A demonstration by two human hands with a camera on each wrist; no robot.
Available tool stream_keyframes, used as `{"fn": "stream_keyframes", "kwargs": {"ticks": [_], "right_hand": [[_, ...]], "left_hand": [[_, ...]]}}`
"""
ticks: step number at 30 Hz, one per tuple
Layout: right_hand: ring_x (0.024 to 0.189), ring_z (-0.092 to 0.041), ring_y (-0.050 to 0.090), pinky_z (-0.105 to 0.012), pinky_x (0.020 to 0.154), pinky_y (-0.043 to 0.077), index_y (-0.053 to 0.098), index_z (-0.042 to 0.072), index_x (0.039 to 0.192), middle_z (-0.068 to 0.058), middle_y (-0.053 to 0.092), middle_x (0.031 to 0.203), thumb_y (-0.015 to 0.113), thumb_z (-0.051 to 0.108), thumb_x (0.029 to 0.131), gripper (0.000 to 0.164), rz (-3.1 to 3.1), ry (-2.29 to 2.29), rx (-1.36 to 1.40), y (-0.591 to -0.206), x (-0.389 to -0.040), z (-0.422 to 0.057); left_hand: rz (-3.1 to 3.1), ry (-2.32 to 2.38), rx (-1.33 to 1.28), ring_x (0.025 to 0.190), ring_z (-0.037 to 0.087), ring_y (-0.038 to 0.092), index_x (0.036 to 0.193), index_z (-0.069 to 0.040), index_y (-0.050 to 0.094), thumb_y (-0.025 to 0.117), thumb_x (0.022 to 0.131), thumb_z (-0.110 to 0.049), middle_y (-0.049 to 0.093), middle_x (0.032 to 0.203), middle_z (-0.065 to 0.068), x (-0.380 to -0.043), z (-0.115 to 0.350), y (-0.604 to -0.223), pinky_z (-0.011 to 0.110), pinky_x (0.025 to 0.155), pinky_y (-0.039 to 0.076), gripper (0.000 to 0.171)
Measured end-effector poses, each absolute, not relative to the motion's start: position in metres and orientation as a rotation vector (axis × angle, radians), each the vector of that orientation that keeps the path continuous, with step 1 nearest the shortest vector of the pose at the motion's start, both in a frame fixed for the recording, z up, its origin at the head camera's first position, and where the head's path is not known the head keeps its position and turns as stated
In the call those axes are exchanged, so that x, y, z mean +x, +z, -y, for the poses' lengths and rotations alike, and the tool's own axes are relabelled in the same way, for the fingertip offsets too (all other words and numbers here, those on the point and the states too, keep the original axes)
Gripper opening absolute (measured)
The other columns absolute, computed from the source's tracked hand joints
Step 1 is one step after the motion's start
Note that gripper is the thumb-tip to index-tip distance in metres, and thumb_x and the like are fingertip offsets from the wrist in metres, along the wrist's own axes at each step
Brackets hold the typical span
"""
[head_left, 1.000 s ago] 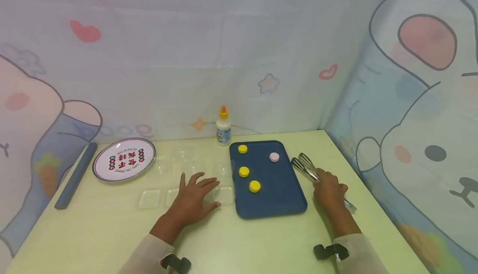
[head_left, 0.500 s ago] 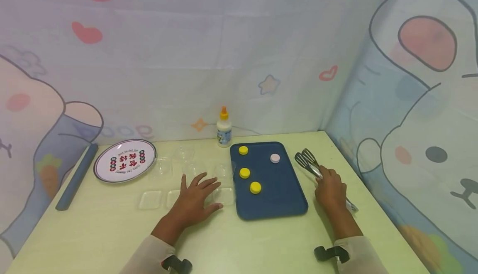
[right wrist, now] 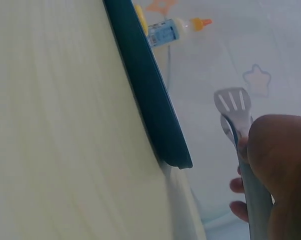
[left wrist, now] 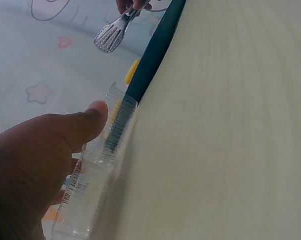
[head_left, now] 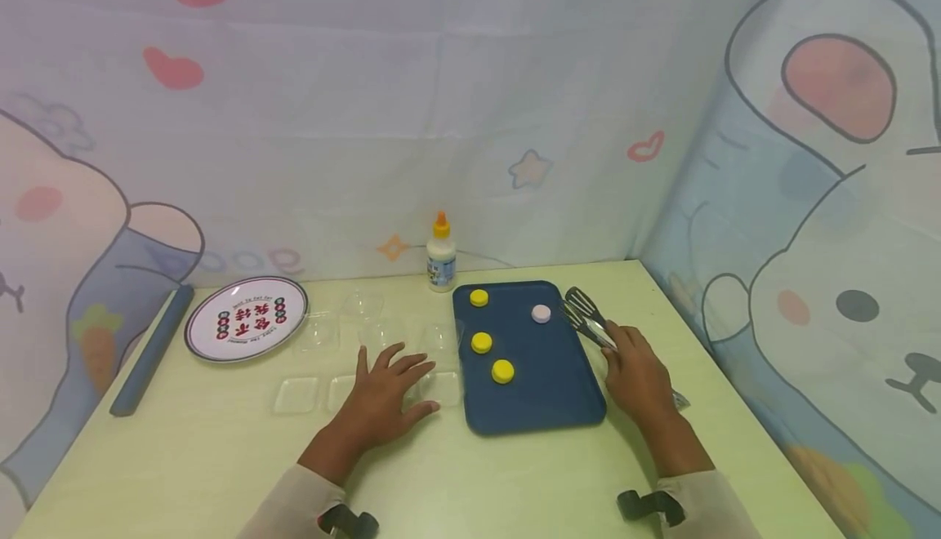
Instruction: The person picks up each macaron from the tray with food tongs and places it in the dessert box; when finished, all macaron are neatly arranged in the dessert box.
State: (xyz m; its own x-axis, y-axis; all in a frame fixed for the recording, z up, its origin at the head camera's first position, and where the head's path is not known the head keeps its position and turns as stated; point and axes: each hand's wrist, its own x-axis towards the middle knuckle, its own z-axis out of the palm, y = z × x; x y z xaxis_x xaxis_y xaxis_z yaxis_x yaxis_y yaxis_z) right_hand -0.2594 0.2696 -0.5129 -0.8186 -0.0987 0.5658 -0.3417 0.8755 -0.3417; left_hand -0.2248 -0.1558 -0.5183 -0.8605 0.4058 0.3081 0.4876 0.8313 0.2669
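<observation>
My right hand (head_left: pixel 638 376) grips a pair of metal tongs (head_left: pixel 597 330) with slotted heads. The heads point away from me, at the right edge of the dark blue tray (head_left: pixel 540 404), and overlap it in the head view. Closest to them on the tray lies a pale pink macaron-like disc (head_left: pixel 541 313). Several yellow discs (head_left: pixel 503 371) of the same shape lie farther left. My left hand (head_left: pixel 378 400) rests with fingers spread over the clear plastic boxes (head_left: pixel 441 389). In the left wrist view, the thumb lies along a clear box (left wrist: pixel 83 200), while the other fingers are mostly hidden behind it.
More clear boxes (head_left: pixel 297 394) stand left of the tray. A white plate (head_left: pixel 213 347) with red characters lies at the back left, beside a grey-blue bar (head_left: pixel 150 351). A white bottle (head_left: pixel 441 268) with a yellow cap stands behind the tray, near the fabric backdrop.
My right hand first shifted the tongs slightly right, then swung them left to the tray's right edge. My left hand stays in place over the boxes.
</observation>
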Motion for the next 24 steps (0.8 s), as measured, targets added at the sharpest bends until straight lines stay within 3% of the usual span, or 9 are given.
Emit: {"fn": "stream_keyframes", "kwargs": {"ticks": [8, 15, 24], "right_hand": [[0.099, -0.029, 0.075, -0.051, 0.078, 0.061, 0.065, 0.000, 0.144, -0.014, 0.073, 0.126, 0.077, 0.003, 0.099, 0.046, 2.453, 0.561, 0.607, -0.516, -0.259, -0.266], [0.108, -0.030, 0.077, -0.052, 0.088, 0.063, 0.069, 0.000, 0.139, -0.012, 0.076, 0.125, 0.076, 0.007, 0.100, 0.041, 2.490, 0.580, 0.745, -0.516, -0.256, -0.260], [0.102, -0.028, 0.079, -0.050, 0.084, 0.064, 0.074, 0.002, 0.133, -0.011, 0.080, 0.118, 0.081, 0.008, 0.095, 0.039, 2.443, 0.588, 0.868, -0.513, -0.254, -0.253]], "left_hand": [[2.795, -0.502, -0.678, 0.155, 0.045, 0.046, 0.148, -0.021, 0.068, 0.078, 0.099, -0.048, 0.066, 0.154, 0.005, -0.224, 0.155, -0.519, 0.091, 0.120, 0.019, 0.057], [2.801, -0.489, -0.678, 0.155, 0.044, 0.046, 0.148, -0.022, 0.068, 0.078, 0.098, -0.049, 0.066, 0.154, 0.004, -0.225, 0.154, -0.521, 0.090, 0.121, 0.020, 0.058], [2.792, -0.503, -0.689, 0.155, 0.045, 0.046, 0.148, -0.020, 0.068, 0.077, 0.099, -0.048, 0.066, 0.154, 0.005, -0.226, 0.154, -0.520, 0.090, 0.121, 0.019, 0.057]]}}
